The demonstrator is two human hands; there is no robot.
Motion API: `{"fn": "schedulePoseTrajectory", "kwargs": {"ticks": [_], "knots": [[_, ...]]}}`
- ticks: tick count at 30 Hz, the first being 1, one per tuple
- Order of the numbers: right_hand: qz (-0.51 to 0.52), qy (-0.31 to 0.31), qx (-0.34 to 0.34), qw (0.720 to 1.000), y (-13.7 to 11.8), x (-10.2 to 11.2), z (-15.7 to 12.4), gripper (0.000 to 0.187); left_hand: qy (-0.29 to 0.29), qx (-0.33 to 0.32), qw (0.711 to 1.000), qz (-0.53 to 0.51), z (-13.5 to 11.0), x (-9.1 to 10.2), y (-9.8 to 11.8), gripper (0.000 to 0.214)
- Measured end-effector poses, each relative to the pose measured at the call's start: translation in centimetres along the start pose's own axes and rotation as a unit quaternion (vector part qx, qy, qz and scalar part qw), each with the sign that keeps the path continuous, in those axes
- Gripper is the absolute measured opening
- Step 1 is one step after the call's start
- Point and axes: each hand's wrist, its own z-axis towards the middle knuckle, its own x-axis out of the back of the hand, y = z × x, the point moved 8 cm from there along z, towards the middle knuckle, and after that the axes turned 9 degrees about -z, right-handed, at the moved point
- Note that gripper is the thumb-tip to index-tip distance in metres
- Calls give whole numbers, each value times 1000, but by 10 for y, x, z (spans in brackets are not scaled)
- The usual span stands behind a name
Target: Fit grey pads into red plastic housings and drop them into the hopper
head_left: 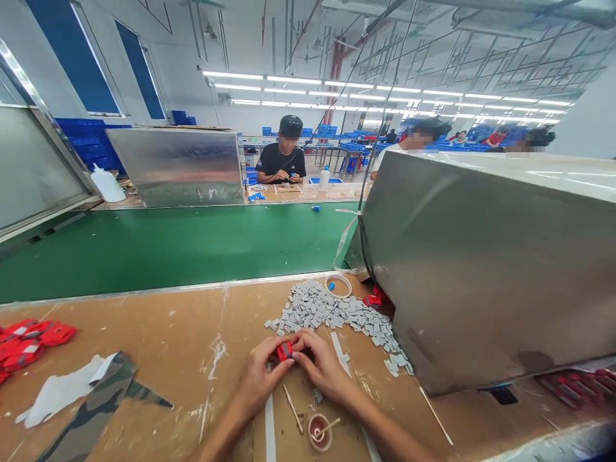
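Observation:
Between my two hands is a small red piece with a dark grey band (284,350), held just above the brown work surface. My left hand (262,369) pinches it from the left with thumb and fingers. From the right, the fingertips of my right hand (320,359) close on its other side. Below my hands a small cup (320,432) holds pinkish stuff and a thin stick. A second stick (293,409) lies to the left of the cup. Beyond my hands spreads a pile of small flat grey pieces (322,307).
A roll of tape (338,286) rests on the pile's far edge. Red pieces (29,346) and camouflage cloth (103,398) lie at left. A large metal box (481,269) blocks the right. Past the green belt (216,244) sits a co-worker (283,157).

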Motion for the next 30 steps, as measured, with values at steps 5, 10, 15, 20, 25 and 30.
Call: {"fn": "schedulePoseTrajectory", "kwargs": {"ticks": [5, 10, 15, 20, 25, 30], "knots": [[-29, 30, -27, 999, 15, -6, -3, 17, -10, -28, 999, 40, -3, -3, 4, 29], [0, 12, -34, 999, 18, -3, 1, 16, 10, -23, 999, 38, -3, -1, 4, 32], [-11, -3, -50, 999, 12, 2, 4, 7, 41, -6, 999, 8, 0, 6, -5, 45], [-19, 2, -73, 997, 17, -1, 3, 8, 28, -25, 999, 3, 2, 5, -8, 48], [18, -21, -135, 991, 42, -8, 9, 14, 55, -37, 997, 25, 12, 14, -19, 50], [120, -72, -176, 974, 51, -13, 23, 26, 37, -15, 999, -5, 18, 15, -30, 55]]}}
